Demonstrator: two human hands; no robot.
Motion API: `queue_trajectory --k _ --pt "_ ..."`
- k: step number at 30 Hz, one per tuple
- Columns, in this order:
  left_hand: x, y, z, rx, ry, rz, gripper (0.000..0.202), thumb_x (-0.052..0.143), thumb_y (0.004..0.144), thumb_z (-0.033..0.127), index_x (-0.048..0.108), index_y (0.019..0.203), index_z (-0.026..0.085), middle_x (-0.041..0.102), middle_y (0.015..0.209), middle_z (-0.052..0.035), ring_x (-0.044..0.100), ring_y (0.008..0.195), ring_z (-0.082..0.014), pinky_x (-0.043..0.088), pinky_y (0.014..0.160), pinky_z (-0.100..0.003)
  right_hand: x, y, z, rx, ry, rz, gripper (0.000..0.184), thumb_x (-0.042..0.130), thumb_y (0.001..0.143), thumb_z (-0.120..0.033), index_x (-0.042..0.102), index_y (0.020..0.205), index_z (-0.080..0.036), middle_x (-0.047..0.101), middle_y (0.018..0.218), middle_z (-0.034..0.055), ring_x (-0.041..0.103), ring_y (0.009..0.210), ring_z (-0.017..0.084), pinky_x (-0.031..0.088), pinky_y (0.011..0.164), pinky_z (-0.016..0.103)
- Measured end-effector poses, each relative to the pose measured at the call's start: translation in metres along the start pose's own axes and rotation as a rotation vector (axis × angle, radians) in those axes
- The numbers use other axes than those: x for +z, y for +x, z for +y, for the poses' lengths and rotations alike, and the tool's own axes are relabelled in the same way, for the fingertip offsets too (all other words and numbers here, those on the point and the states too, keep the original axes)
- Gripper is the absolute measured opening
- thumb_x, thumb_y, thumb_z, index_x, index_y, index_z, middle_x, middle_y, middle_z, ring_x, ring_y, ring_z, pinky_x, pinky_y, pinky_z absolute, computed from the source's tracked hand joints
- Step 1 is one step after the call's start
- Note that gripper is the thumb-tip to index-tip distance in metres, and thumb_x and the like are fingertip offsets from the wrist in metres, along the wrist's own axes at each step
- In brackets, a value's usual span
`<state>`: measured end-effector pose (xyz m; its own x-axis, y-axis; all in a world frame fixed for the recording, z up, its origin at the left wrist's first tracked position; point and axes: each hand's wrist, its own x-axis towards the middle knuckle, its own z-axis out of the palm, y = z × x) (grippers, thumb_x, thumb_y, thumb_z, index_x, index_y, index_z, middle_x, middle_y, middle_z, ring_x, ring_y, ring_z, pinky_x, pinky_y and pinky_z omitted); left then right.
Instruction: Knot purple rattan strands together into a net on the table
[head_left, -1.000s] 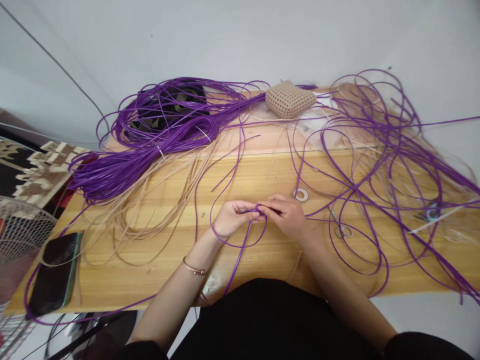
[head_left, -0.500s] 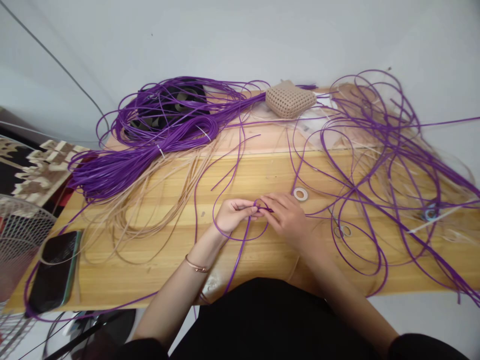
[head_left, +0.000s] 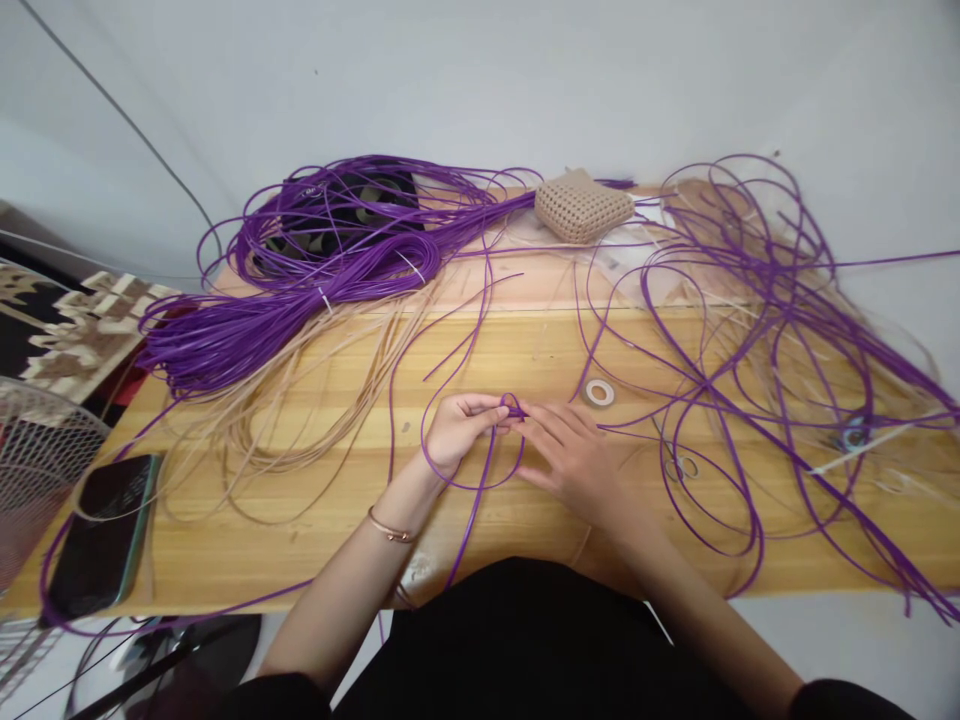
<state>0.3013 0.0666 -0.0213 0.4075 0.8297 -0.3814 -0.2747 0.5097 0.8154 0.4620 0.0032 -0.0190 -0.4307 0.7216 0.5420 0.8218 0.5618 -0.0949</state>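
Observation:
My left hand (head_left: 463, 430) pinches a small crossed loop of purple plastic cord (head_left: 513, 408) between thumb and fingertips, over the front middle of the table. From the pinch one strand runs down toward my body, and a larger loop of cord curves under the left wrist. My right hand (head_left: 574, 460) is just to the right, fingers stretched out and thumb apart. Its fingertips come up to the cord's right side; whether they touch it I cannot tell. A white tape roll (head_left: 599, 393) lies beyond the right hand, with small scissors (head_left: 682, 467) farther right.
A thick purple cord bundle (head_left: 247, 330) lies at the back left, beige strands (head_left: 300, 440) in front. A woven beige piece (head_left: 583, 205) sits at the back. Tangled purple cords spread over the right side. A phone (head_left: 105, 535) rests at the left edge of the wooden table (head_left: 315, 560).
My right hand's thumb and fingers have come off the cord and spread, the thumb dropping lower. The left hand keeps its pinch; the small loop looks narrower.

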Motion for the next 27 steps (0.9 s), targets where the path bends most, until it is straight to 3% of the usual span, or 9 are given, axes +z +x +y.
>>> queue_trajectory --k 1,3,6,9,14,21,24,27 --pt "0.000 0.000 0.000 -0.007 -0.012 -0.005 0.033 0.086 0.048 0.028 0.074 0.074 0.012 0.073 0.076 -0.0076 0.068 0.069 -0.0169 0.054 0.071 -0.028 0.001 0.000 0.000 0.003 -0.013 0.018 0.022 0.054 0.089 -0.029 0.066 0.097 -0.012 0.065 0.111 0.0101 0.059 0.100 0.022 0.046 0.086 0.037" --pt "0.001 0.000 -0.001 -0.018 -0.034 0.000 0.035 0.086 0.046 0.028 0.074 0.074 0.011 0.073 0.075 -0.0081 0.068 0.069 -0.0175 0.054 0.070 -0.028 0.001 0.000 -0.002 0.033 -0.029 0.090 0.016 0.052 0.088 -0.015 0.068 0.091 -0.014 0.065 0.112 0.0088 0.059 0.101 0.022 0.047 0.085 0.037" --pt "0.003 0.001 -0.004 -0.023 -0.055 0.032 0.036 0.086 0.046 0.027 0.073 0.075 0.010 0.073 0.073 -0.0083 0.068 0.068 -0.0172 0.054 0.069 -0.027 0.002 0.001 -0.008 0.089 -0.001 0.209 0.013 0.056 0.085 -0.013 0.069 0.087 -0.016 0.067 0.106 0.0086 0.061 0.099 0.023 0.051 0.082 0.037" --pt "0.006 0.001 -0.007 -0.008 -0.061 0.080 0.034 0.086 0.045 0.025 0.073 0.073 0.010 0.072 0.069 -0.0070 0.065 0.061 -0.0147 0.053 0.064 -0.026 0.005 0.001 -0.017 0.103 0.107 0.243 0.016 0.054 0.086 -0.011 0.069 0.090 -0.015 0.069 0.095 0.0079 0.064 0.091 0.020 0.054 0.081 0.034" --pt "0.009 -0.002 -0.008 0.038 -0.070 0.156 0.032 0.086 0.044 0.022 0.072 0.071 0.011 0.071 0.067 -0.0051 0.064 0.061 -0.0128 0.050 0.063 -0.023 0.012 0.000 -0.028 0.132 0.265 0.303 0.020 0.051 0.086 -0.007 0.067 0.097 -0.011 0.069 0.096 0.0100 0.064 0.096 0.019 0.054 0.086 0.034" --pt "0.011 -0.010 -0.006 0.062 -0.042 0.152 0.029 0.083 0.049 0.019 0.071 0.074 0.011 0.072 0.072 -0.0059 0.065 0.066 -0.0135 0.051 0.066 -0.023 0.002 0.003 -0.022 0.293 0.518 0.162 0.017 0.052 0.088 -0.015 0.067 0.096 -0.017 0.070 0.094 0.0041 0.066 0.090 0.015 0.053 0.083 0.028" --pt "0.012 -0.011 -0.006 0.049 -0.020 0.127 0.027 0.081 0.051 0.019 0.071 0.075 0.011 0.072 0.072 -0.0062 0.065 0.064 -0.0136 0.052 0.066 -0.025 -0.008 0.012 -0.016 0.507 0.631 0.106 0.015 0.054 0.087 -0.019 0.068 0.094 -0.018 0.071 0.085 0.0019 0.067 0.078 0.013 0.053 0.070 0.022" --pt "0.014 -0.011 -0.007 0.030 0.008 0.078 0.026 0.080 0.053 0.019 0.071 0.075 0.010 0.072 0.072 -0.0077 0.066 0.063 -0.0145 0.052 0.064 -0.025 -0.013 0.023 -0.008 0.621 0.567 0.049 0.012 0.057 0.085 -0.024 0.068 0.085 -0.017 0.067 0.071 0.0010 0.062 0.060 0.012 0.046 0.055 0.022"
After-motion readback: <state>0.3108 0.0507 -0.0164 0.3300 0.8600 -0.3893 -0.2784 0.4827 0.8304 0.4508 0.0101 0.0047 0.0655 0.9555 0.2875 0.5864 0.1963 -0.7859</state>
